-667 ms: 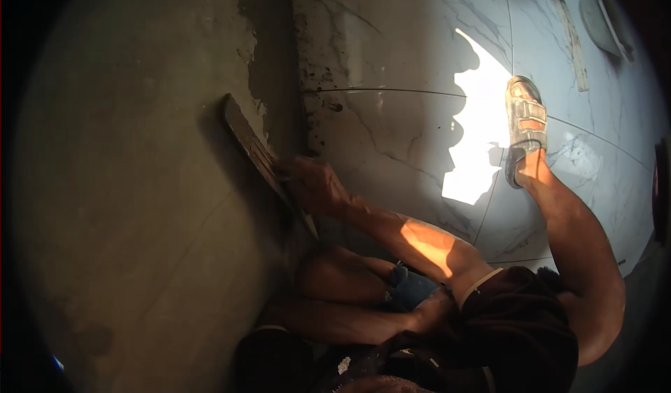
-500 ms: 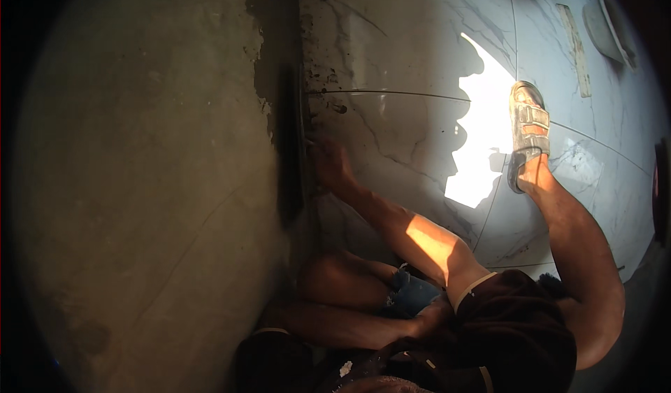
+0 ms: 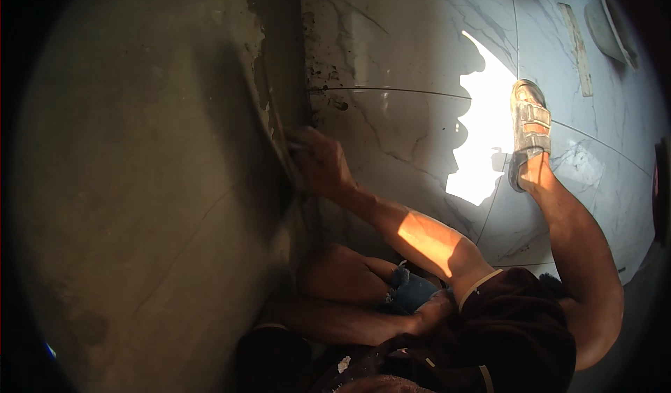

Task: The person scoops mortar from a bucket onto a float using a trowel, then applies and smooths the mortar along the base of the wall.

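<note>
My right hand is closed around a long, thin, flat trowel, seen nearly edge-on and blurred. Its far end tilts out over the grey wall, where a dark shadow lies beside it. The trowel's face and handle are mostly hidden. Across my lap lies my left forearm, and my left hand rests by the frayed denim shorts, next to my right upper arm. Its fingers are hidden in shade.
A dark rough strip runs along the wall's foot. Marble-patterned floor tiles carry crumbs near it and a bright sun patch. My sandalled foot stands right. Beyond lie a narrow strip and a pale basin-like thing.
My right hand has moved slightly left and up, turning the trowel so its far end swings left over the wall. My left hand has hardly moved.
</note>
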`<state>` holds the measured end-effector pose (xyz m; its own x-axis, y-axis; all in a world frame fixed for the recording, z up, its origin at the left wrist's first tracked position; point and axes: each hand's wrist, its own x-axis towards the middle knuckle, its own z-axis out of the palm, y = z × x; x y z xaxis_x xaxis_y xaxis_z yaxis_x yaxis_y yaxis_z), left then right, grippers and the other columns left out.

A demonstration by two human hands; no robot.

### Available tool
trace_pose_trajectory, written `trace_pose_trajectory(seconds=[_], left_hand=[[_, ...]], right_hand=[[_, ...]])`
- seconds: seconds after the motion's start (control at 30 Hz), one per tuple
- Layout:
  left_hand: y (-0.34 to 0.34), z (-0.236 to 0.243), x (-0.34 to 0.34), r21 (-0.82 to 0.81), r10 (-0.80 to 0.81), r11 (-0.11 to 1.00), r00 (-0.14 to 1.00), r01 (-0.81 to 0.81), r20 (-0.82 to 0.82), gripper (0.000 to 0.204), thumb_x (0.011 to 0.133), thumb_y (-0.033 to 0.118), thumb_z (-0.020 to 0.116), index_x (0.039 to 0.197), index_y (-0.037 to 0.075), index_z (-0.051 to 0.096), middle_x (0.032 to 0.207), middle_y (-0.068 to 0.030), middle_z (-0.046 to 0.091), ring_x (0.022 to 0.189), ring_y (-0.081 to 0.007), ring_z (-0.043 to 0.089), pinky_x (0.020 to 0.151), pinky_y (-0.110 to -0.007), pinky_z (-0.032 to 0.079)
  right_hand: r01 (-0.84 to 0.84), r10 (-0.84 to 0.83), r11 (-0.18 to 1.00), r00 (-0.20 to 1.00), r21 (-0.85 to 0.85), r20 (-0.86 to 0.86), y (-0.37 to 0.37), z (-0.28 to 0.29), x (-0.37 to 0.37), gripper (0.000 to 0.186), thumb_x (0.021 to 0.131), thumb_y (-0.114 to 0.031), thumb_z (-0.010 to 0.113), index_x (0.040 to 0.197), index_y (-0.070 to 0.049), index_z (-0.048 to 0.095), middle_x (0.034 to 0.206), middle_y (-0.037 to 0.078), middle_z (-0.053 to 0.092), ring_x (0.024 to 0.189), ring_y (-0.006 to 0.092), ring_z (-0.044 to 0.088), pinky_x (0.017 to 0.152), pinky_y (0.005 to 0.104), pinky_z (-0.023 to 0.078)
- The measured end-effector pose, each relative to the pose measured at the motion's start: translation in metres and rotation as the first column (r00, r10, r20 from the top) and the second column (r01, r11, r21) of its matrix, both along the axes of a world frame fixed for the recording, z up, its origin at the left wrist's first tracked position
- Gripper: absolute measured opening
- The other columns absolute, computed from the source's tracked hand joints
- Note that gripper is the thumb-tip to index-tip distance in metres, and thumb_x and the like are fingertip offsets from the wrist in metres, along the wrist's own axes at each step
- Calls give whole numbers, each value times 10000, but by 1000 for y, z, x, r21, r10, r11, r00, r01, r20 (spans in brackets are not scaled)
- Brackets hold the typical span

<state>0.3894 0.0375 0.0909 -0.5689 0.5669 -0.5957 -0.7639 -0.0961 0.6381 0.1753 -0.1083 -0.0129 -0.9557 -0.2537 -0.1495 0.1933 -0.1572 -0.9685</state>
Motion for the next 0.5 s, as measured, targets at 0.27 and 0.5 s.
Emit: trace_pose_trajectory(seconds=[0.27,0.5], left_hand=[[19,-16,35,-148,-351,936,872,319,-342,261,822,303,540,989,129,640,867,-63,639,885,-222,631,717,-354,469],[-6,19,-24,13,48,998,950,-55,309,278,855,156,509,1092,57,617,1063,-183,591,1036,-306,561,884,-368,446]], right_hand=[[-13,3,984,999,176,52,-30,-57,3,308,825,-57,515,1120,-5,589,833,168,654,762,222,657,694,342,524],[-13,12,1000,996,-8,-85,-2,-37,20,319,840,-85,491,1134,2,582,959,167,647,830,181,644,747,344,517]])
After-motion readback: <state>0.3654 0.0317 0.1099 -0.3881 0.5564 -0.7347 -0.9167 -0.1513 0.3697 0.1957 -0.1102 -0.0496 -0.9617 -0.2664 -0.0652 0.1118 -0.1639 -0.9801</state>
